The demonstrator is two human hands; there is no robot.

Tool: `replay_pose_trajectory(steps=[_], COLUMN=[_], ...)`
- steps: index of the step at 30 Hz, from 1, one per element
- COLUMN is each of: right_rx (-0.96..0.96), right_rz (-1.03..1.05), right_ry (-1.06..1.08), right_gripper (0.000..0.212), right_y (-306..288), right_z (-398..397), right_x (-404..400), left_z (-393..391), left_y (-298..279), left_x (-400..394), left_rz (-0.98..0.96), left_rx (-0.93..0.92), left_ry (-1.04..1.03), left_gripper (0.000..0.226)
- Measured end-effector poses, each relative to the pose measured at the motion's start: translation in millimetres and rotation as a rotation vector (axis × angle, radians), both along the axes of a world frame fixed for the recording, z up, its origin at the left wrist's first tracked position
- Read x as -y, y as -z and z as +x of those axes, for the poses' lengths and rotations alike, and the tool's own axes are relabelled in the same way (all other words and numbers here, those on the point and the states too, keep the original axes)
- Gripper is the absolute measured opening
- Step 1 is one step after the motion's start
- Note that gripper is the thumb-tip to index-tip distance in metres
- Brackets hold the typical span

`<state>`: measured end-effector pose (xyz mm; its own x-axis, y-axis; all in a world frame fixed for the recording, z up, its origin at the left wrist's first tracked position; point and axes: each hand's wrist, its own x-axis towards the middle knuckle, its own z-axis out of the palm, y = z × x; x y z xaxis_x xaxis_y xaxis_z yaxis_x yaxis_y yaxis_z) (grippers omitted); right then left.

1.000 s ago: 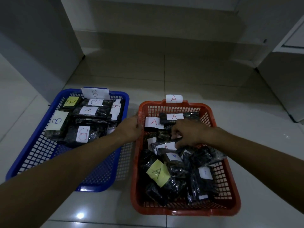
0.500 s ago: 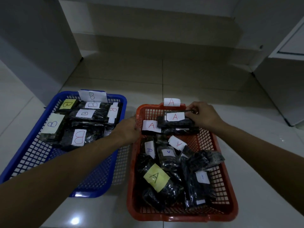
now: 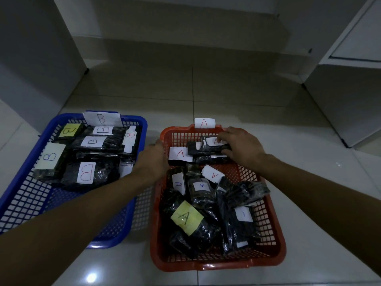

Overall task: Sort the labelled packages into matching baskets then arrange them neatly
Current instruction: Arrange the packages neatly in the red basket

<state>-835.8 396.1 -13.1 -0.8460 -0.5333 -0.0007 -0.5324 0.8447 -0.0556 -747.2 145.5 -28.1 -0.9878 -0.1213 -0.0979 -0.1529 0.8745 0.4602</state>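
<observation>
Your right-hand fingers (image 3: 223,138) curl over the top package (image 3: 208,146) at the far end of the red basket (image 3: 266,205), holding it on a stack of about 2 others. That package lies directly under those fingers, just below the basket's A tag (image 3: 204,123), long axis running across the basket, left to right. Your right hand (image 3: 240,148) is the nearer one; your left hand (image 3: 153,162) grips the basket's left rim. Squaring the package likely means nudging it leftward toward the A-labelled package (image 3: 180,154).
</observation>
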Motion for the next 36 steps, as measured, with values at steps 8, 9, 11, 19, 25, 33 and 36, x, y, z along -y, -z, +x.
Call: replay_pose_trajectory(steps=[8,9,11,19,25,33,36], right_rx=[0.758,0.918,1.109,0.898,0.449,0.446,0.404], right_rz=[-0.117,-0.101,-0.012,-0.124,-0.278,-0.003,0.066], right_ry=[-0.091,-0.087,-0.099,-0.025,0.225,0.189,0.164], right_gripper=[0.044,0.048,0.055,0.036,0.043,0.034,0.038], right_y=[-59.9,-72.6,-89.4,-78.8,-55.8,-41.0,-32.6], right_z=[21.1,24.5,28.0,46.7,40.2,31.4,35.7], right_x=[13.2,9.3,-5.4,-38.5,-44.1,-28.8,-21.6], left_z=[-0.6,-1.0,-0.1,-0.8,-2.6,-4.0,-0.8], left_y=[0.9,0.6,-1.9,-22.6,-18.6,-11.0,-7.1], left_x=[0.3,-0.4,-4.2,-26.5,-37.4,-21.0,-17.0], left_rz=[-0.038,-0.056,-0.102,-0.213,-0.188,-0.277,-0.296], left_rx=[0.000,-0.003,-0.012,-0.142,-0.029,-0.046,-0.083], left_ry=[0.002,0.002,0.010,0.127,0.247,0.204,0.215], left_gripper=[0.028,0.030,0.037,0.048,0.041,0.048,0.048])
